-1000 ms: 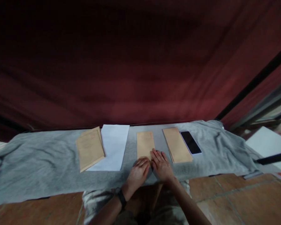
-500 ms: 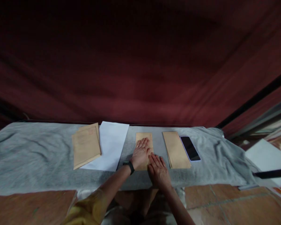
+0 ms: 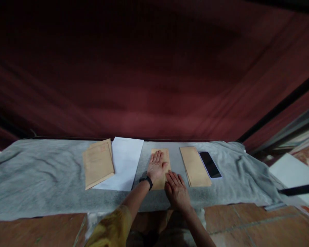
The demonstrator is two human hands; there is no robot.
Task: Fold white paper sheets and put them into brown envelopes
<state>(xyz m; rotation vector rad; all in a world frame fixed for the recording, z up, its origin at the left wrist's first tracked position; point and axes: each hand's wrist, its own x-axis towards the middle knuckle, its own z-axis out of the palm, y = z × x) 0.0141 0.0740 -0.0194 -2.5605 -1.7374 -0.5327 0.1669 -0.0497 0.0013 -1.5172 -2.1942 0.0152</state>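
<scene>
My left hand (image 3: 156, 167) lies flat and open on a narrow tan envelope (image 3: 165, 154) in the middle of the grey cloth (image 3: 41, 178); a black band is on that wrist. My right hand (image 3: 177, 191) rests open and flat just right of the envelope's near end, fingers touching its lower corner. Most of the envelope is hidden under my hands.
A stack of tan envelopes (image 3: 195, 165) and a dark phone (image 3: 210, 164) lie to the right. On the left, a larger tan envelope (image 3: 98, 167) overlaps a white sheet (image 3: 123, 163). A dark red curtain (image 3: 154, 75) hangs behind; tiled floor (image 3: 260, 223) lies near me.
My left hand slid forward from the envelope's near end onto its middle and stayed there. The right hand kept its place at the near corner.
</scene>
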